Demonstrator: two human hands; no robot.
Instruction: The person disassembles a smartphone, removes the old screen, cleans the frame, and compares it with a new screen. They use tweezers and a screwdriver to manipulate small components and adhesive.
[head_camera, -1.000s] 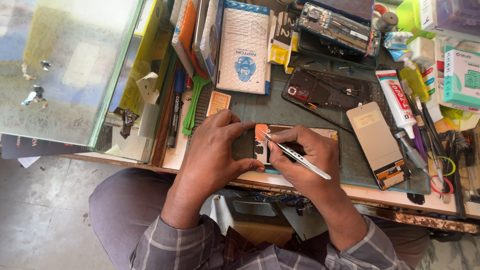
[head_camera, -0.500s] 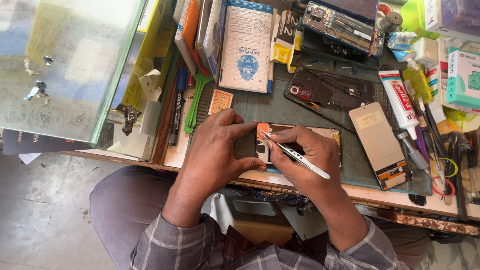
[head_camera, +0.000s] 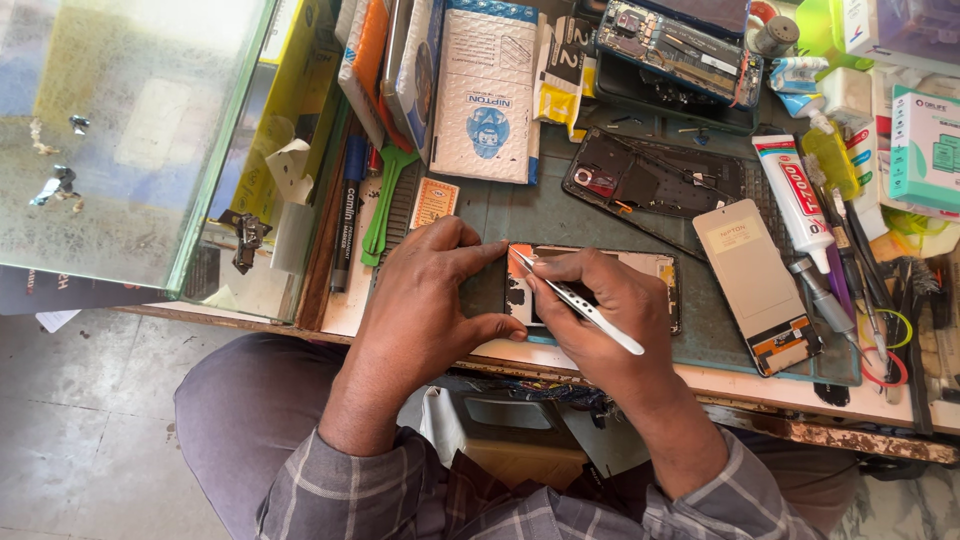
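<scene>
An opened phone (head_camera: 655, 268) lies flat on the dark work mat (head_camera: 720, 335), its inside facing up. My left hand (head_camera: 425, 295) rests on the phone's left end, thumb and forefinger pinching its edge. My right hand (head_camera: 605, 315) lies over the middle of the phone and holds silver tweezers (head_camera: 580, 303). The tweezers' tips point up and left to the orange top-left corner of the phone. Most of the phone's body is hidden under my right hand.
A second opened phone (head_camera: 650, 180) lies behind, a flat display panel (head_camera: 755, 285) to the right. A white tube (head_camera: 793, 190), several tools (head_camera: 860, 270), small boxes (head_camera: 925, 145), a padded envelope (head_camera: 487, 95), a green pry tool (head_camera: 385, 200) and a glass case (head_camera: 130, 130) surround the mat.
Both hands stay on the phone; the tweezers' tips have shifted only slightly at the top-left corner. The camera has drifted a little.
</scene>
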